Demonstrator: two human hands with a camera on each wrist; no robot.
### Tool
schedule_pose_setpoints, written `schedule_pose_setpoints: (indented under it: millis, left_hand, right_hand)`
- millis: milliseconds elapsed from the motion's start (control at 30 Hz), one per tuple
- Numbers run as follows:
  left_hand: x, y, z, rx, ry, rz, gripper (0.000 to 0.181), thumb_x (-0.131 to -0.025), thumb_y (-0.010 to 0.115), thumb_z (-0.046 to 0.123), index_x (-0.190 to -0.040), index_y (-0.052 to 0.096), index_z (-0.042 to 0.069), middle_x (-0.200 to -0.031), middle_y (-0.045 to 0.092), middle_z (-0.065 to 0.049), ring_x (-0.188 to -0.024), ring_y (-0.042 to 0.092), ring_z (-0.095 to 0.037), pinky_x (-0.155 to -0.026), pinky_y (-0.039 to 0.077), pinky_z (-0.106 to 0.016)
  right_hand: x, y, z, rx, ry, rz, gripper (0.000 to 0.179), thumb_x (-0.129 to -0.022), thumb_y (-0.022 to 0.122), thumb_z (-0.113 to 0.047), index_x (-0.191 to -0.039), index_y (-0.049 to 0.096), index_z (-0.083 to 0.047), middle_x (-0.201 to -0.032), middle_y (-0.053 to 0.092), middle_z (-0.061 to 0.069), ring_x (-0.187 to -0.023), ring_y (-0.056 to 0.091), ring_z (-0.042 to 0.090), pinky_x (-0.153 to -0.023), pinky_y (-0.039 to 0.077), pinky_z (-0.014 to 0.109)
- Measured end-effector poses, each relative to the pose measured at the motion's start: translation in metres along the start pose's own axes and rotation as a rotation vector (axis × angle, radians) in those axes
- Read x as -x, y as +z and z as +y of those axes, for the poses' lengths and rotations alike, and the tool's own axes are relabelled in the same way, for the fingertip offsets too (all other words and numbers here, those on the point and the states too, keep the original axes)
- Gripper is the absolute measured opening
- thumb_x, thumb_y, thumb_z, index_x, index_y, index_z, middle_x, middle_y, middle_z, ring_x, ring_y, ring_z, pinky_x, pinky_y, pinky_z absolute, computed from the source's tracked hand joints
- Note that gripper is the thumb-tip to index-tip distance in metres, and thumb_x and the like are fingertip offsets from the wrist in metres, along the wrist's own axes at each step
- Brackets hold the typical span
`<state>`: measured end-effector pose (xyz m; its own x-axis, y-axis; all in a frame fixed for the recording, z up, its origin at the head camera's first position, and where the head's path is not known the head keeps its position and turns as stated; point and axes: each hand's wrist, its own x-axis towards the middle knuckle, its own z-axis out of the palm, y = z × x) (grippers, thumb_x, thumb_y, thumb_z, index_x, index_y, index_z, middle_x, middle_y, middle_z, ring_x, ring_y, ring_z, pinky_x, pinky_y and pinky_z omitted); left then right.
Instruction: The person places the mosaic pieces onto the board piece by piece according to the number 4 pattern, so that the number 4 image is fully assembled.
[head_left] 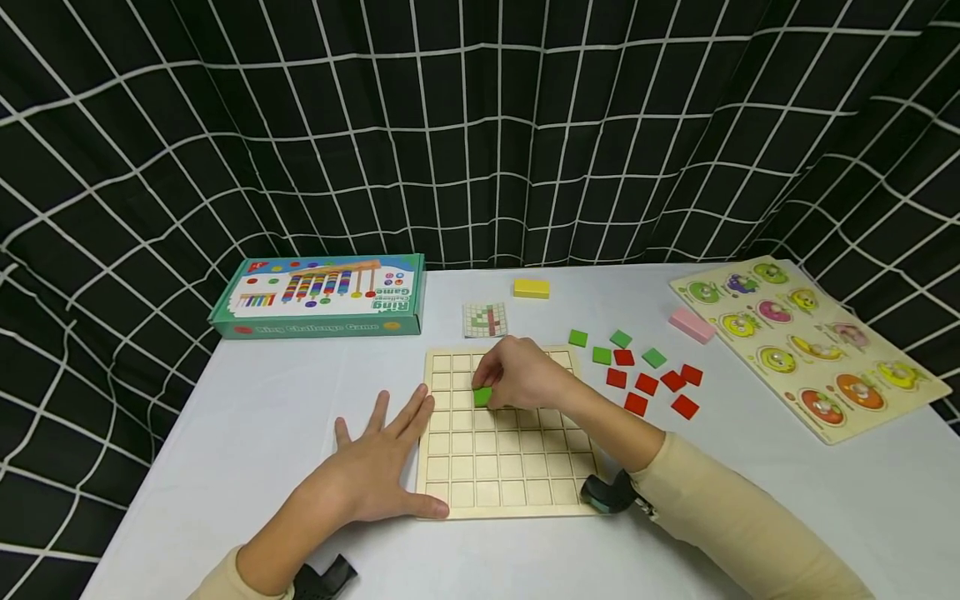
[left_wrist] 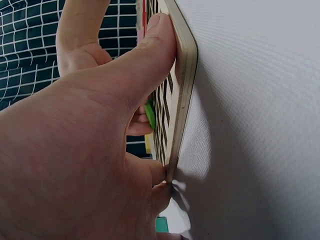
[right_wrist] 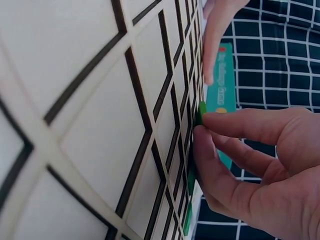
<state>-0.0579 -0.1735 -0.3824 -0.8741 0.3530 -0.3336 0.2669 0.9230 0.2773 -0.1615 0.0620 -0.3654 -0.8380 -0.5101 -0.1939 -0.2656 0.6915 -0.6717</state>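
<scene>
A square wooden grid board [head_left: 510,492] lies on the table in front of me. My right hand [head_left: 525,375] is over its upper part and pinches a green square tile [head_left: 482,397] between thumb and fingertips. In the right wrist view the held tile [right_wrist: 201,112] stands close to the grid, and more green pieces [right_wrist: 188,220] show below the hand. My left hand [head_left: 378,471] lies at the board's left side, fingers spread along the edge. Its thumb [left_wrist: 155,45] rests on top of the board near the front left corner.
Several red tiles [head_left: 647,383] and green tiles [head_left: 602,356] lie right of the board. Behind it are a small pattern card [head_left: 485,320] and a yellow block [head_left: 531,288]. A game box [head_left: 322,327] stands at the left; a pink block [head_left: 692,325] and fruit puzzle board [head_left: 813,354] at the right.
</scene>
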Motion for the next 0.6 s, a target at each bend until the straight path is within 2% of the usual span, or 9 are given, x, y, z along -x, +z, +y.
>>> schedule_pose_setpoints:
  millis: [233,600]
  left_hand:
    - [0.0002,0.0003,-0.0001,0.0,0.001,0.001,0.133,-0.069,0.075,0.084,-0.169,0.014,0.021,-0.177,0.0,0.008,-0.16,0.005,-0.049,-0.101,0.011,-0.093]
    - [-0.0003,0.0005,0.0001,0.004,0.008,0.005,0.134,-0.069,0.075,0.084,-0.169,0.014,0.02,-0.177,0.001,0.007,-0.159,0.006,-0.05,-0.1,0.011,-0.094]
  right_hand:
    - [0.0006,0.0023,-0.005,0.048,0.027,0.008,0.024,-0.071,0.084,0.006,-0.087,0.08,-0.011,-0.082,0.074,0.0,-0.079,0.061,0.012,-0.073,0.052,0.025]
    - [-0.0006,0.005,-0.0021,0.073,0.007,0.022,0.026,-0.069,0.084,0.007,-0.086,0.079,-0.012,-0.081,0.072,0.0,-0.078,0.06,0.012,-0.073,0.051,0.026]
